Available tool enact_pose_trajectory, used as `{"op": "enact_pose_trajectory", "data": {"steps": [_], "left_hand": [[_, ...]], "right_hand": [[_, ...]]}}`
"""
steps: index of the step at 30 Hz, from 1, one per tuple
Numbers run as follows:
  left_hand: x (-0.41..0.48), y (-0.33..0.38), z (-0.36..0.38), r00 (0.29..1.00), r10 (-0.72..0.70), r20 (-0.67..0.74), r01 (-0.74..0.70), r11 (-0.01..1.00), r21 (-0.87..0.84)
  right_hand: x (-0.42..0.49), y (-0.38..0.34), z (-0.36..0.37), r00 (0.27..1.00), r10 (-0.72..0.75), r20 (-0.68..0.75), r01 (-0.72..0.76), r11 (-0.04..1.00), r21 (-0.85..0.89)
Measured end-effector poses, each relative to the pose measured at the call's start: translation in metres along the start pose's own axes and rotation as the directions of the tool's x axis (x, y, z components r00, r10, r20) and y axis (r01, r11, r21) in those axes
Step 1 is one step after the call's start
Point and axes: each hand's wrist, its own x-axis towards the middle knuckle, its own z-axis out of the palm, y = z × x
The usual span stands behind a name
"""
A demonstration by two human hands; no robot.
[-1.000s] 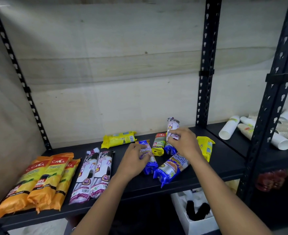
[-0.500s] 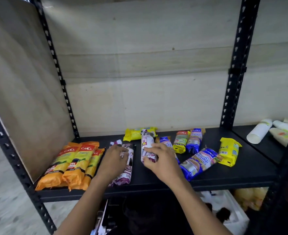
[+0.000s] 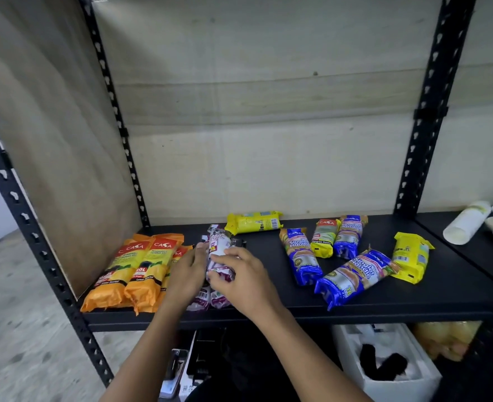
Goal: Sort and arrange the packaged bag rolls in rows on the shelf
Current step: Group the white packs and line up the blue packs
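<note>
On the black shelf (image 3: 413,297) a white-and-purple bag roll (image 3: 218,253) lies between my hands, on top of two more white-purple rolls (image 3: 210,300). My right hand (image 3: 245,281) grips its near end. My left hand (image 3: 188,275) rests against its left side, fingers fairly straight. Three orange rolls (image 3: 141,271) lie side by side at the left. Three blue rolls (image 3: 300,256) (image 3: 348,236) (image 3: 352,277) lie loosely to the right, with a small green-yellow roll (image 3: 323,237) among them. One yellow pack (image 3: 252,221) lies at the back, another yellow pack (image 3: 410,256) at the right.
Black perforated uprights (image 3: 109,91) (image 3: 431,111) frame the bay, with a wooden side panel (image 3: 51,140) at the left. White paper-cup stacks (image 3: 465,221) lie on the neighbouring shelf. A white foam box (image 3: 413,372) stands below.
My right hand carried the white-purple roll from the middle of the shelf leftward onto the other white-purple rolls. My left hand moved left with it. The camera turned left.
</note>
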Motion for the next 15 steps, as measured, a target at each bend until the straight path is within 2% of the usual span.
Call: {"op": "enact_pose_trajectory", "data": {"steps": [4, 9, 12, 15], "left_hand": [[0.006, -0.004, -0.007, 0.993, -0.11, 0.048, 0.117, 0.977, -0.179], [0.003, 0.002, -0.003, 0.998, -0.055, 0.036, 0.059, 0.992, -0.11], [0.003, 0.004, -0.002, 0.998, -0.059, 0.001, 0.059, 0.994, -0.088], [0.003, 0.005, 0.0, 0.998, -0.049, 0.027, 0.05, 0.998, -0.042]], "right_hand": [[-0.003, -0.005, 0.008, 0.998, -0.06, 0.003, 0.06, 0.994, -0.09], [-0.005, -0.002, 0.014, 0.996, -0.084, -0.021, 0.081, 0.991, -0.106], [-0.007, 0.001, 0.01, 0.998, -0.06, 0.017, 0.06, 0.998, -0.033], [-0.008, 0.002, 0.003, 0.996, -0.056, 0.07, 0.054, 0.998, 0.027]]}}
